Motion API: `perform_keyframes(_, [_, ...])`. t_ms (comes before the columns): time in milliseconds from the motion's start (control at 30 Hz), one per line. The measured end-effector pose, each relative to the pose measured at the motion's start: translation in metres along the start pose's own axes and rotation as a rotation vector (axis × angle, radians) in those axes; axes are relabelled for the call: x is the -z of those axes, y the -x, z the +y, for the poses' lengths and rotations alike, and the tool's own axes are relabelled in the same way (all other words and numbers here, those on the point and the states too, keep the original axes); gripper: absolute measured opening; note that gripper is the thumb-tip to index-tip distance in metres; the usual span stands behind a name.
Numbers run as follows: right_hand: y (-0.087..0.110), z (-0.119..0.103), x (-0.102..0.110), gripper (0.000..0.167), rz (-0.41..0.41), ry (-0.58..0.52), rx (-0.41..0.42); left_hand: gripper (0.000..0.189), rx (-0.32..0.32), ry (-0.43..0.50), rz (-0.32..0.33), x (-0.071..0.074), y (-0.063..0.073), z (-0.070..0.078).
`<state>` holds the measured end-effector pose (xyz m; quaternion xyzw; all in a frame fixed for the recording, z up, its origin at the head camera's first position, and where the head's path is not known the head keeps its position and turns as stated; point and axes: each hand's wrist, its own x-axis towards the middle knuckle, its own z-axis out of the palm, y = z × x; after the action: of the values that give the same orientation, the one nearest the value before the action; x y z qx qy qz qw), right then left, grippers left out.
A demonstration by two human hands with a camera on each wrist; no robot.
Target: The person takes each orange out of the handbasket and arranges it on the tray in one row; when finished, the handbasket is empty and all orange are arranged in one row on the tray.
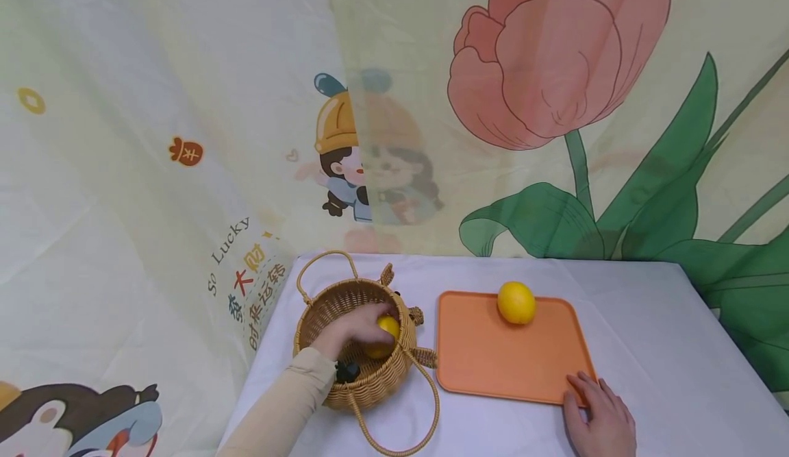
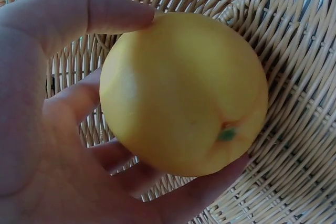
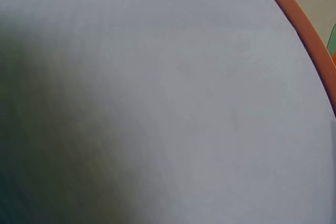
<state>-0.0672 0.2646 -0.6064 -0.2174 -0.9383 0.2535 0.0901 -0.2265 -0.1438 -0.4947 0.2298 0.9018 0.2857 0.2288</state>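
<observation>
Inside the wicker basket (image 1: 370, 394), my left hand (image 1: 362, 325) grips a round yellow fruit (image 2: 181, 90) with a small green stem mark. Its thumb lies along one side and the fingers curl round beneath. On the orange tray (image 1: 511, 368), a second yellow fruit (image 1: 516, 303) sits by the far edge. My right hand (image 1: 600, 417) rests at the tray's near right corner, its fingertips touching the rim and its fingers loosely extended. In the right wrist view only the tray rim (image 3: 310, 40), the white cloth and a dark blur show.
The basket has two looped handles (image 1: 397, 451), one at the back and one hanging toward the front. A small black item (image 1: 347, 373) shows beside the left wrist. A white cloth (image 1: 666, 347) covers the table, and a printed curtain (image 1: 407, 190) hangs behind it.
</observation>
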Motion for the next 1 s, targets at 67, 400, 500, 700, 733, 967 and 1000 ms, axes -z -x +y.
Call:
perform_keyframes(67, [0.0002,0.0001,-0.0002,0.038,0.001,-0.002,-0.001,0.041,-0.013,-0.008,-0.006,0.0004,0.0005,-0.0008])
perform_keyframes(400, [0.0006,0.0006,-0.0009,0.037,0.01,0.0,0.007,0.043,0.027,0.025,-0.076,-0.0025,0.0034,-0.0035])
perform_keyframes(500, [0.0009,0.0008,-0.0009,0.037,0.006,0.002,0.004,0.047,0.051,0.03,-0.075,-0.0027,0.0039,-0.0024])
perform_keyframes(700, [-0.0001,0.0011,-0.0007,0.037,0.007,-0.001,-0.001,0.051,0.076,0.009,-0.047,-0.0027,0.0041,-0.0003])
perform_keyframes(733, [-0.0001,0.001,-0.0006,0.037,0.007,-0.002,-0.001,0.052,0.08,0.01,-0.04,-0.0029,0.0038,-0.0003])
perform_keyframes(967, [-0.0004,0.0012,-0.0004,0.037,0.005,-0.003,0.002,0.056,0.098,0.02,-0.014,-0.0036,0.0023,-0.0023])
perform_keyframes(1000, [-0.0002,0.0011,-0.0004,0.037,0.004,-0.002,0.002,0.056,0.098,0.02,-0.013,-0.0037,0.0021,-0.0025])
